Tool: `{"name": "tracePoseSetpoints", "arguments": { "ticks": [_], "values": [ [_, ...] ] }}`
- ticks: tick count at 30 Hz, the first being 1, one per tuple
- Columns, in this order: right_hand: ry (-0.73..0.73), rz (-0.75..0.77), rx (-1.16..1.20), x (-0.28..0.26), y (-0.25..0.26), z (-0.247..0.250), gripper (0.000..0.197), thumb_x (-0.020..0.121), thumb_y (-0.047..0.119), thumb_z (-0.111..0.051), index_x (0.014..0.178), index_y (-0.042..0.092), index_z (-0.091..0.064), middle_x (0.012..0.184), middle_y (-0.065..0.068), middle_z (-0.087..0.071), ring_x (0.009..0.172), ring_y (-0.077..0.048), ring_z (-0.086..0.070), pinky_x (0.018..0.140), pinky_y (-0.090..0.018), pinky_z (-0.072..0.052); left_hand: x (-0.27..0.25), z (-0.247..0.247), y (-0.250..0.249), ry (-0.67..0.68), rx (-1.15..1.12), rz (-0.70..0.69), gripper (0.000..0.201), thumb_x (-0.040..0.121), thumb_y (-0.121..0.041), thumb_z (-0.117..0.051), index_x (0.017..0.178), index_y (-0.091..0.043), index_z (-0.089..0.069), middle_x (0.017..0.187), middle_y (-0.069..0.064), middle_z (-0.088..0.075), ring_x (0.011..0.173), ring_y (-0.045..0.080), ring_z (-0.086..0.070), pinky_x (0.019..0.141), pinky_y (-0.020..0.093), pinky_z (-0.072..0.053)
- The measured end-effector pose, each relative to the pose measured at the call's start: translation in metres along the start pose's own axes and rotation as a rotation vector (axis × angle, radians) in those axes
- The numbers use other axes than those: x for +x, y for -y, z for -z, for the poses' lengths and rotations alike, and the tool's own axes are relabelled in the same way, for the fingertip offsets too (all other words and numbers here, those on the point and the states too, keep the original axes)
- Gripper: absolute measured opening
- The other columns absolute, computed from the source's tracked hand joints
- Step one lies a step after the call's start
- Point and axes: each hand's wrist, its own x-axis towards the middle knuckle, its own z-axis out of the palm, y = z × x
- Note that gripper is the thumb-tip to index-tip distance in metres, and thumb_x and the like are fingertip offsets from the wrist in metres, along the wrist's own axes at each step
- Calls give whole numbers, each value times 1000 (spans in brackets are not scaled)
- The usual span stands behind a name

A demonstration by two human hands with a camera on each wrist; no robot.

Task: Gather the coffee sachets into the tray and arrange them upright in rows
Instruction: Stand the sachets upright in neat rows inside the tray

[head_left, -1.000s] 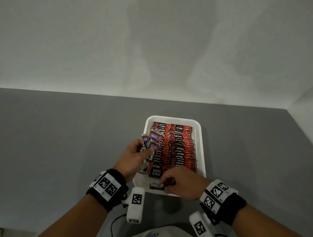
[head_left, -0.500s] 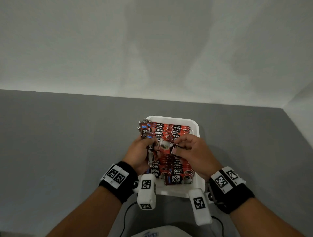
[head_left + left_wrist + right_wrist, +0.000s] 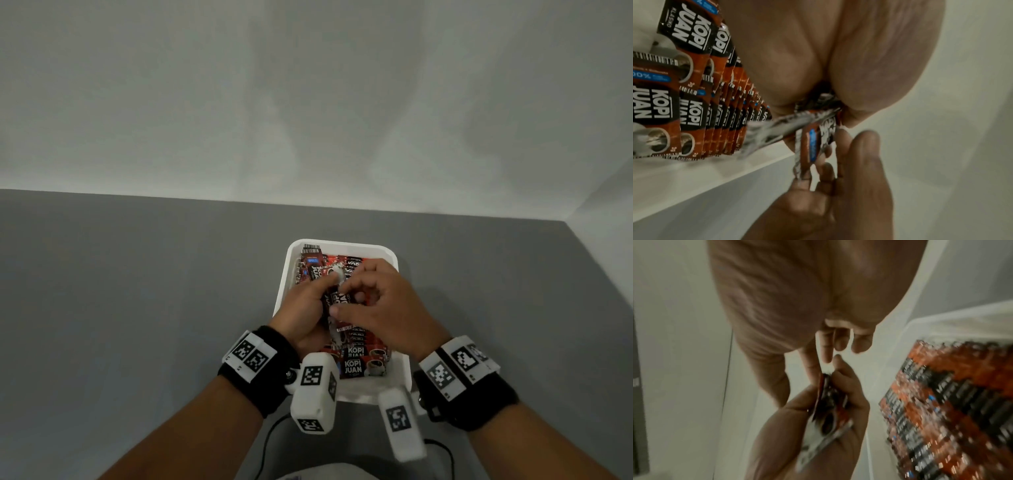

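Note:
A white tray (image 3: 283, 284) on the grey table holds rows of red-and-black coffee sachets (image 3: 356, 364) standing on edge. Over its left side my left hand (image 3: 325, 291) grips a small bunch of sachets (image 3: 313, 265). My right hand (image 3: 340, 298) meets it from the right, thumb and fingers pinching a sachet against that bunch. The left wrist view shows the bunch (image 3: 812, 142) between my left hand (image 3: 830, 113) and right hand (image 3: 834, 154), with the rows (image 3: 694, 113) beside them. In the blurred right wrist view my left hand (image 3: 838, 402) holds the bunch (image 3: 828, 410).
The grey table (image 3: 137, 308) stretches left and right of the tray, with a white wall behind and another at the far right. A dark cable (image 3: 270, 442) loops at the near edge under my wrists. The tray's far rim (image 3: 920, 324) shows in the right wrist view.
My right hand picked a sachet from the tray's near end and carried it up to the bunch in my left hand. Both hands now meet over the tray's left middle.

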Motion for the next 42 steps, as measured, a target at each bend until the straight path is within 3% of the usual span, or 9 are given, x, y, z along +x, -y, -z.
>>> {"name": "tracePoseSetpoints", "arguments": {
  "ticks": [3,6,15,21,26,30,34,38,42],
  "values": [
    [255,137,-257,2,1,11,114,50,54,-93,148,39,-36,158,14,-26,148,-9,-23,121,-34,-27,-4,-1,-2,21,17,6,21,100,-14,-51,114,1,-56,85,17,-60,75,26,-61,66,35,-60],
    [384,172,-540,9,10,11,144,52,52,-93,160,32,0,167,8,2,154,-8,7,124,-33,-5,-6,-2,-3,124,81,5,26,90,-5,-58,115,4,-58,92,23,-59,79,31,-64,68,38,-60],
    [386,262,-599,16,18,3,145,49,47,-94,160,26,-2,164,8,4,154,-15,0,123,-35,-18,-6,6,2,116,178,57,18,86,1,-53,102,4,-61,81,20,-65,67,29,-69,57,33,-57],
    [343,288,-542,19,12,-1,120,50,39,-91,150,23,-28,145,6,-25,138,-16,-32,114,-39,-39,-7,2,-2,103,173,56,21,73,0,-59,93,-3,-64,77,16,-65,66,26,-69,59,31,-56],
    [363,280,-528,19,15,0,126,51,42,-94,154,22,-25,153,4,-22,144,-14,-27,118,-32,-33,-5,1,0,88,158,-31,29,93,9,-48,115,-3,-61,88,19,-69,74,30,-72,63,36,-60],
    [318,296,-484,23,11,1,119,50,32,-91,152,21,-31,143,6,-36,136,-12,-34,113,-36,-39,-4,-2,-1,91,114,8,20,81,4,-55,97,-3,-64,80,16,-66,69,26,-69,60,31,-57],
    [384,205,-436,21,10,6,136,49,47,-95,159,26,-18,163,7,-15,151,-9,-13,122,-30,-24,-4,-4,-2,69,183,-31,19,88,4,-51,102,2,-65,85,20,-67,72,29,-70,63,34,-58],
    [77,-15,58,25,4,10,89,78,47,-81,152,26,-35,139,14,-46,118,4,-57,100,-29,-53,-4,-5,-7,66,225,-162,29,96,0,-56,124,9,-60,115,38,-63,100,41,-67,88,51,-58],
    [-116,-213,408,28,-1,7,16,93,19,-70,108,17,-73,95,-6,-75,84,-22,-72,90,-47,-59,-1,-5,-5,3,246,-237,31,97,0,-58,128,6,-59,125,39,-59,108,47,-63,95,56,-52]
  ]
}}
